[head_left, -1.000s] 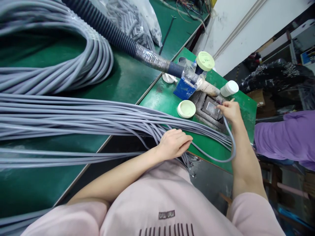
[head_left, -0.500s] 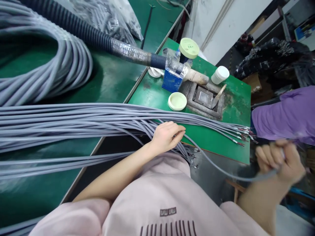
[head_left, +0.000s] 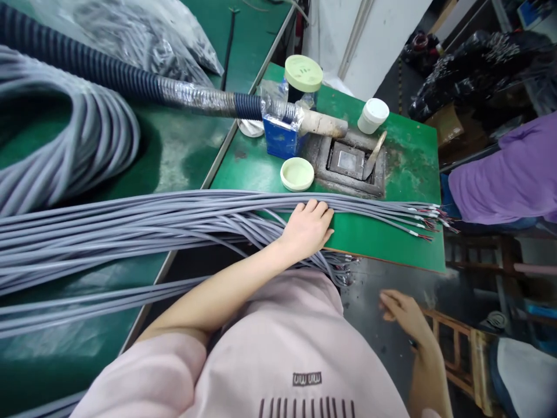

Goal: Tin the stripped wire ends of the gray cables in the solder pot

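A long bundle of grey cables [head_left: 187,210] runs across to the right, its stripped ends with white tips and red and dark wires [head_left: 429,220] lying near the small table's right edge. Over the bundle lies my left hand [head_left: 307,229], fingers bent down on the cables and closed round them; the fingertips are partly hidden. A lower group of grey cables [head_left: 328,267] has its ends hanging by my waist. My right hand [head_left: 402,313] is in the air right of my body, below the table edge, loosely open with nothing visible in it and slightly blurred.
On the green table [head_left: 418,174] are a solder pot [head_left: 348,159] with a scraper [head_left: 375,154], a pale green lid [head_left: 297,174], a white jar [head_left: 373,115] and a blue box [head_left: 282,139] under a ribbed hose [head_left: 195,96]. A person's purple sleeve [head_left: 505,174] is at right, a wooden stool [head_left: 467,363] below.
My right hand has let go of the single grey cable and moved left toward my body. My left hand has shifted onto the upper cable bundle. The whole view has turned slightly.
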{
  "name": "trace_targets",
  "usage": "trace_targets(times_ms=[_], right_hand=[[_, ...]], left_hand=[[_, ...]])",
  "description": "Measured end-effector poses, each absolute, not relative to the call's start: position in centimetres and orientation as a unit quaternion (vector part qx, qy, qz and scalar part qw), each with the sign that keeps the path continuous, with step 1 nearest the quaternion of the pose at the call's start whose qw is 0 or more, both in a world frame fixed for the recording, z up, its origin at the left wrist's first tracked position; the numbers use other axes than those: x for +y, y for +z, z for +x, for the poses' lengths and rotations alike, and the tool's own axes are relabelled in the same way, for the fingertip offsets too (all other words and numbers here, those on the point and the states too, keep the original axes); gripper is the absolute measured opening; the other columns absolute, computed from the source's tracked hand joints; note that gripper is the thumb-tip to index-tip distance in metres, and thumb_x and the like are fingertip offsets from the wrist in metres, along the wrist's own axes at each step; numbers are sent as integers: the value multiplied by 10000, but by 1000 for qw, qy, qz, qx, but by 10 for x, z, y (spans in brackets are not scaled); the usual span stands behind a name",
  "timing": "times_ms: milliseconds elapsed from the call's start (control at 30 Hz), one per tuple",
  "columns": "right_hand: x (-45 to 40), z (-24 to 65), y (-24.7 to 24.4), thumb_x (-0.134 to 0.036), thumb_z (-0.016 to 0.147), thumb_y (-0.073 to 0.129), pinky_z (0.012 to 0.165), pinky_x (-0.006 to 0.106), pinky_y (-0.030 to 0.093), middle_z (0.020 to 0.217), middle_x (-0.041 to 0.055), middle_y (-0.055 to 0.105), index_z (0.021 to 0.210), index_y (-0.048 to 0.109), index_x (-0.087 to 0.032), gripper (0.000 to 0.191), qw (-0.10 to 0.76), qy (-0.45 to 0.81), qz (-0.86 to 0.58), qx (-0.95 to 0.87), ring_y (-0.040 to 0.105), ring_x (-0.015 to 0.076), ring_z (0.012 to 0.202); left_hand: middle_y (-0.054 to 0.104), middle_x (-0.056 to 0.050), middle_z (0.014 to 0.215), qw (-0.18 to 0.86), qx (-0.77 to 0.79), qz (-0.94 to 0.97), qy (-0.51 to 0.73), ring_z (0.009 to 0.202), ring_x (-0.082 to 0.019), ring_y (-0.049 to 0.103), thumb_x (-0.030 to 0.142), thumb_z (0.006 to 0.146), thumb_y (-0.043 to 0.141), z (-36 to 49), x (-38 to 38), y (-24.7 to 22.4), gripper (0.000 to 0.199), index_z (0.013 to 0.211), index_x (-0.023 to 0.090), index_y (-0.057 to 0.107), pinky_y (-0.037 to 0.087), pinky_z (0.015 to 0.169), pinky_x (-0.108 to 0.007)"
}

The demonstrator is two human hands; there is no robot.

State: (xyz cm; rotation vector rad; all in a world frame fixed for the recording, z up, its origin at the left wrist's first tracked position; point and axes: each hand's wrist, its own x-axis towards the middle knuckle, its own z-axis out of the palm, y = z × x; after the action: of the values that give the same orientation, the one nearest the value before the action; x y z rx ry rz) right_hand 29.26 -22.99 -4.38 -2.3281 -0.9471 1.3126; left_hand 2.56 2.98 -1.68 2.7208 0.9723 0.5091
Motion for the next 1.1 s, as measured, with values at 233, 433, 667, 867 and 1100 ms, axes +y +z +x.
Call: trace_targets(times_ms=[233, 433, 667, 867, 1100], right_hand=[[-133, 212, -37, -399, 865, 620, 552, 269, 532, 799, 43, 723, 1069, 671, -181, 304, 261, 646, -593, -403, 668, 144, 558], [-93, 187, -37, -424, 818, 680, 420, 241, 501, 835, 40, 724, 1169, 558, -221, 424, 455, 697, -488, -261, 657, 149, 505], [-76, 225, -10, -372, 793, 690, 422, 187, 415, 932, -3, 684, 1032, 586, -276, 278, 690, 503, -494, -166, 595, 96, 582], [-98, 255, 27, -404, 882, 572, 444, 235, 396, 666, -54, 613, 959, 605, -276, 153, 773, 174, -564, -233, 458, 90, 416], [-122, 221, 29, -405, 949, 512, 449, 228, 307, 442, -56, 510, 1075, 645, -172, 297, 411, 466, -669, -408, 409, 98, 400]], left_hand=[[613, -160, 971, 79, 352, 920, 150, 951, -315, 546, 291, 844, 620, 42, 28, -18, 214, 952, 110, 583, 384, 758, -410], [653, -74, 792, 241, 311, 909, 137, 768, -218, 605, 222, 814, 577, 48, 37, -12, 69, 796, 157, 592, 436, 686, -330], [706, -35, 976, 530, 261, 779, 211, 829, -151, 651, 263, 811, 593, 41, 53, -5, 111, 790, 165, 641, 498, 689, -248], [699, -77, 1086, 504, 282, 788, 212, 926, -184, 663, 354, 825, 652, 48, 44, -17, 352, 1125, 170, 648, 508, 647, -243], [713, -72, 901, 719, 190, 630, 223, 775, -151, 652, 367, 857, 645, 44, 14, -6, 344, 1114, 140, 676, 516, 666, -256]])
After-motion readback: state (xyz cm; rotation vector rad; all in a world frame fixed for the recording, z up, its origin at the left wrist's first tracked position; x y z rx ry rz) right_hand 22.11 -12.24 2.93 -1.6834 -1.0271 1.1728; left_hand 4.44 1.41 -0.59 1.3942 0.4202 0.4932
